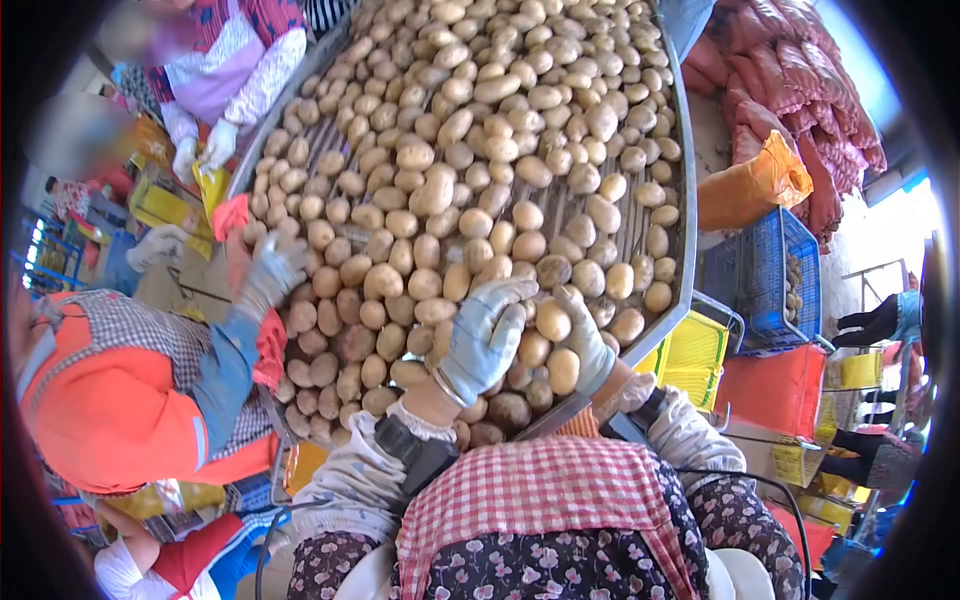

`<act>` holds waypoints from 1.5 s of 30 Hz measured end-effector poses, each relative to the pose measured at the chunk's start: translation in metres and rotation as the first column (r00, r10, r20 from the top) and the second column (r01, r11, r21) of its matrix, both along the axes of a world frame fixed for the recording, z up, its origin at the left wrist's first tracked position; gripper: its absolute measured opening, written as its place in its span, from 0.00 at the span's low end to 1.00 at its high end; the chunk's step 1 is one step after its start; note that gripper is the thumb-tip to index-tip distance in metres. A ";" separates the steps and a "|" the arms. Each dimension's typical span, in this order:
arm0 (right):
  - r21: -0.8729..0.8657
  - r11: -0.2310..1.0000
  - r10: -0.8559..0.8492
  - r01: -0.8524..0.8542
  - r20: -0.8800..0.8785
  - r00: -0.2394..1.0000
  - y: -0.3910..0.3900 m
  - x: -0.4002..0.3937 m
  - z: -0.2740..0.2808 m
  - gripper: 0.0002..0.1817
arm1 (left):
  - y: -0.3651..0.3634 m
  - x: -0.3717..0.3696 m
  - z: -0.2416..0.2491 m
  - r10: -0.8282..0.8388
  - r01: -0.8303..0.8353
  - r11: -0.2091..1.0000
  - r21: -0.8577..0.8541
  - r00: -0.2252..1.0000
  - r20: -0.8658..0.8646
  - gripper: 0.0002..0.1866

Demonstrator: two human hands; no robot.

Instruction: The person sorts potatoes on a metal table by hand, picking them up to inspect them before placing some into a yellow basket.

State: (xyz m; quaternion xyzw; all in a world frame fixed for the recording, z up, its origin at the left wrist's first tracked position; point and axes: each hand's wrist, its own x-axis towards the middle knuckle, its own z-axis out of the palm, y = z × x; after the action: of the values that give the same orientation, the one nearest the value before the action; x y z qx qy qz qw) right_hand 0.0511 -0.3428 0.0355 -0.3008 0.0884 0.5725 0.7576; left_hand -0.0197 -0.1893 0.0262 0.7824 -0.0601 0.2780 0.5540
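Potatoes [435, 190] cover a slatted metal sorting table [684, 200] in front of me. My left hand [483, 340], in a pale grey-blue glove, rests over potatoes near the table's narrow front end, its fingers curved and thumb apart. My right hand [588, 342], gloved too, lies a little to the right, fingers stretched along the potatoes. Between both hands sit a few loose potatoes, one light potato [553, 320] beside the right fingers and another [564, 371] below it. Neither hand is seen closed round a potato. Darker potatoes [508, 411] lie nearest my apron.
At the left, a co-worker in an orange vest [110, 400] reaches a gloved hand [272, 270] onto the potatoes. Another person [235, 75] stands at the far left holding something yellow. To the right are a blue crate [783, 285], a yellow crate [695, 358] and stacked red sacks [790, 80].
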 end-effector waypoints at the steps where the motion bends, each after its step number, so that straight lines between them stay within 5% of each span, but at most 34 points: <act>1: -0.027 0.995 -0.098 0.097 -0.072 0.993 -0.001 0.004 -0.003 0.30 | -0.005 0.003 0.010 -0.002 0.004 0.994 0.106 1.000 -0.020 0.22; 3: 0.251 0.963 -0.078 0.103 -0.106 0.991 -0.023 0.009 -0.011 0.32 | -0.028 0.006 0.022 -0.123 0.116 0.985 -0.130 0.991 -0.048 0.29; 5: 0.298 0.950 -0.066 0.098 -0.114 0.991 -0.050 0.019 0.006 0.29 | -0.053 0.020 0.029 -0.231 0.223 0.963 -0.150 0.972 -0.039 0.33; 7: 0.410 0.891 -0.126 0.198 -0.197 0.972 -0.081 0.031 -0.011 0.29 | -0.080 0.034 0.019 -0.200 0.202 0.978 0.059 0.979 -0.038 0.34; 9: 0.379 0.898 -0.177 0.224 -0.155 0.972 -0.118 0.044 -0.027 0.33 | -0.108 0.056 0.028 -0.301 0.260 0.864 0.430 0.953 0.030 0.36; 12: 0.237 0.888 -0.356 0.394 -0.186 0.916 -0.172 0.054 -0.029 0.33 | -0.164 0.091 0.020 -0.476 0.407 0.830 0.381 0.874 0.104 0.38; 15: 0.344 0.832 -0.415 0.435 -0.134 0.900 -0.232 0.064 -0.037 0.36 | -0.222 0.119 0.014 -0.433 0.419 0.900 0.122 0.891 0.139 0.39; 17: 0.384 0.770 -0.478 0.509 -0.179 0.860 -0.267 0.068 -0.032 0.37 | -0.248 0.141 0.017 -0.634 0.634 0.773 0.019 0.773 0.025 0.41; 21: 0.470 0.623 -0.560 0.625 -0.289 0.776 -0.323 0.073 -0.042 0.34 | -0.305 0.152 0.033 -0.722 0.710 0.692 -0.134 0.670 -0.174 0.35; 24: 0.599 0.455 -0.587 0.659 -0.354 0.728 -0.357 0.073 -0.062 0.28 | -0.351 0.184 0.018 -0.808 0.783 0.568 0.255 0.589 -0.008 0.30; 26: 0.557 0.379 -0.628 0.739 -0.431 0.648 -0.384 0.073 -0.056 0.26 | -0.389 0.199 0.026 -0.838 0.802 0.520 0.294 0.546 -0.010 0.30; 27: 0.390 0.269 -0.773 0.881 -0.459 0.439 -0.391 0.070 -0.057 0.26 | -0.407 0.203 0.026 -0.832 0.769 0.529 0.360 0.554 0.038 0.31; 29: 0.439 0.103 -0.853 0.893 -0.422 0.306 -0.414 0.074 -0.054 0.26 | -0.439 0.204 0.028 -0.833 0.736 0.529 0.423 0.546 0.092 0.32; 31: 0.462 0.044 -0.975 0.886 -0.172 0.138 -0.446 0.085 -0.045 0.28 | -0.465 0.205 0.028 -0.853 0.762 0.506 0.404 0.511 0.106 0.33; 33: 0.588 0.154 -0.955 0.794 -0.120 0.273 -0.513 0.099 -0.043 0.29 | -0.475 0.209 0.030 -0.866 0.793 0.487 0.367 0.494 0.082 0.34; 35: 0.620 0.009 -0.881 0.785 -0.366 0.299 -0.562 0.111 -0.032 0.28 | -0.461 0.209 0.019 -0.865 0.835 0.433 0.340 0.491 -0.104 0.35; 37: 0.576 -0.098 -0.962 0.812 -0.264 0.071 -0.639 0.133 -0.058 0.27 | -0.433 0.210 0.002 -0.839 0.825 0.464 0.324 0.527 -0.139 0.33; 39: 0.138 -0.305 -0.950 0.942 0.025 -0.311 -0.700 0.154 -0.067 0.24 | -0.398 0.205 -0.021 -0.724 0.760 0.619 0.199 0.650 -0.231 0.31; 41: -0.259 -0.270 -0.936 0.927 -0.155 -0.316 -0.751 0.162 -0.077 0.21 | -0.361 0.197 -0.039 -0.647 0.703 0.689 0.176 0.706 -0.288 0.29; 42: -0.163 -0.194 -0.980 0.967 -0.017 -0.200 -0.778 0.158 -0.108 0.23 | -0.339 0.185 -0.042 -0.569 0.644 0.748 0.161 0.747 -0.344 0.28; 45: 0.135 0.313 -0.920 0.940 0.291 0.264 -0.849 0.142 -0.223 0.28 | -0.301 0.162 -0.019 -0.381 0.474 0.847 0.241 0.857 -0.346 0.25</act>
State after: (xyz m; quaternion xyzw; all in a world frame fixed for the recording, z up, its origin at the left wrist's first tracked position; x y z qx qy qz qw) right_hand 0.1935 -1.1916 -0.1877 -0.3028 0.1441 -0.0393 0.9413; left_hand 0.1425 -0.4900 0.0067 0.8592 -0.1981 0.0172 0.4715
